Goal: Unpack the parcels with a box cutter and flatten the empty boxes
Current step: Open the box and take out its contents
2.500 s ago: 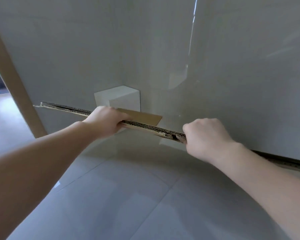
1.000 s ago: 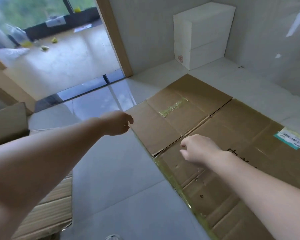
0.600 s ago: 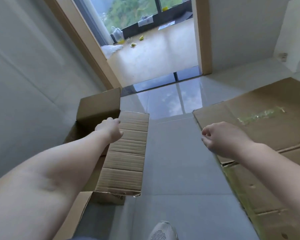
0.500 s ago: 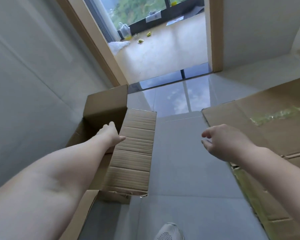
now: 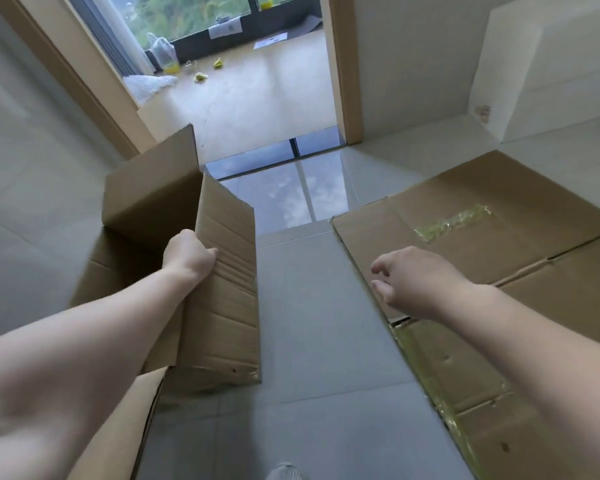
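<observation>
An open brown cardboard box (image 5: 153, 195) stands on the floor at the left against the wall, its flaps spread. My left hand (image 5: 191, 256) grips the edge of the box's right flap (image 5: 229, 306), which is tilted up. A flattened brown box (image 5: 499, 271) lies on the tiles at the right, with strips of yellowish tape on it. My right hand (image 5: 413, 282) hovers over the near left edge of that flattened box, fingers loosely curled and holding nothing. No box cutter is in view.
A white box (image 5: 548, 71) stands in the far right corner. A doorway with a wooden frame (image 5: 343, 71) opens ahead onto a balcony floor with a plastic bag (image 5: 161, 51) and small scraps. A grey wall runs along the left. My shoe tip (image 5: 284, 472) shows at the bottom.
I set the flattened box down on the floor and let go with both hands. The view turned left to the open box, and my left hand reached its right flap, gripped it and raised it.
</observation>
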Tool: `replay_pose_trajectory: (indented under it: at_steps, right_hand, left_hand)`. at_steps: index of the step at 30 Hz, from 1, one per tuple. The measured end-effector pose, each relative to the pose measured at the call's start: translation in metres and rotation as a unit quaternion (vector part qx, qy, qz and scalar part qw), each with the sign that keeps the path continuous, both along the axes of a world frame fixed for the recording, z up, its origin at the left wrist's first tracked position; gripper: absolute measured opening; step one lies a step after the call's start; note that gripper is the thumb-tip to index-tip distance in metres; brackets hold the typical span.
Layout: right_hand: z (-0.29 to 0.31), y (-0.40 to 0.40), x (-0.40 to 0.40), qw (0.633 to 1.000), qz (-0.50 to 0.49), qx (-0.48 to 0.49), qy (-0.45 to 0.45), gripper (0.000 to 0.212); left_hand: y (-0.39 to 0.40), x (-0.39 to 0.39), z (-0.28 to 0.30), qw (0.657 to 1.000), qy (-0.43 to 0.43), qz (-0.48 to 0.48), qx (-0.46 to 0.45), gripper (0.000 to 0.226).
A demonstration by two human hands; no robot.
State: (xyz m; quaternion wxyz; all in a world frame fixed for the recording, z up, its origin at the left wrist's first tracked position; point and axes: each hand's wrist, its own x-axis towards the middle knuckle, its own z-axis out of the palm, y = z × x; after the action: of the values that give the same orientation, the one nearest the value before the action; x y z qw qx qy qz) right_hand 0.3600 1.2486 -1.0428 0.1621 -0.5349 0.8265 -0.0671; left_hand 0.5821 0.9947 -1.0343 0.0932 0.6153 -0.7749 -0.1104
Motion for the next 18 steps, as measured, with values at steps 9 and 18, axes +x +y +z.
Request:
replay_pose_trajectory:
  at_steps: [9, 18]
  right_hand:
    - [0.094, 0.118, -0.097, 0.978, -0.186, -0.062, -0.066, 0.083]
    - [0.215, 0.329, -0.199, 0.832, -0.472, -0.284, 0.065, 0.141]
  left_hand:
    - [0.15, -0.246, 0.135, 0.924, 0.323, -0.204, 0.027, 0.035]
    - [0.378, -0.41, 0.216, 0.576, 0.643, -0.301, 0.405, 0.023]
